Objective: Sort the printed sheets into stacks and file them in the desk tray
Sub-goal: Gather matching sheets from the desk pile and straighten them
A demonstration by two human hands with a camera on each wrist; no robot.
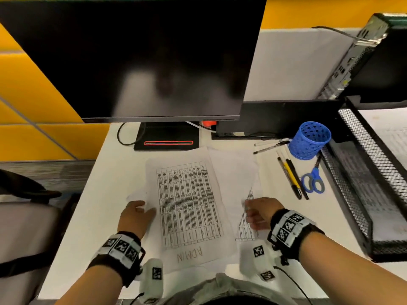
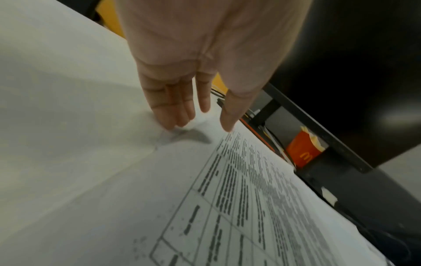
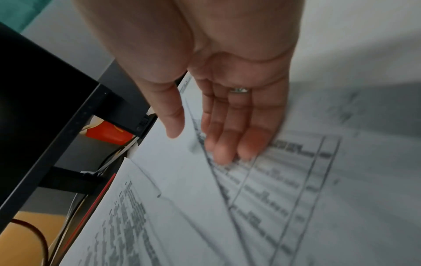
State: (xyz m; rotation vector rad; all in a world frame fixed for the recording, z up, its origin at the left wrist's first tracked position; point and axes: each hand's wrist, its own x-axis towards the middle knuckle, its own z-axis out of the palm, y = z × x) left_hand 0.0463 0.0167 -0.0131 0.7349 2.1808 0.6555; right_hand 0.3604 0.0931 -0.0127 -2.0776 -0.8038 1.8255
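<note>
A printed sheet (image 1: 187,205) with a dense table and "ADMIN" handwritten at its near end lies in the middle of the white desk (image 1: 92,208). My left hand (image 1: 137,214) rests at its left edge, fingers (image 2: 173,115) straight and touching the paper (image 2: 227,207). A second printed sheet (image 1: 246,225) lies partly under the first, to the right. My right hand (image 1: 257,213) hovers over it, open, its fingers (image 3: 230,136) straight above the table print (image 3: 284,189). A black mesh desk tray (image 1: 361,194) with papers inside stands at the right.
A dark monitor (image 1: 136,58) on a black stand (image 1: 167,137) fills the back. A blue mesh pen cup (image 1: 309,139), several pens (image 1: 290,175) and blue scissors (image 1: 313,179) lie between the sheets and the tray. An orange fries carton (image 2: 303,153) sits behind the monitor base.
</note>
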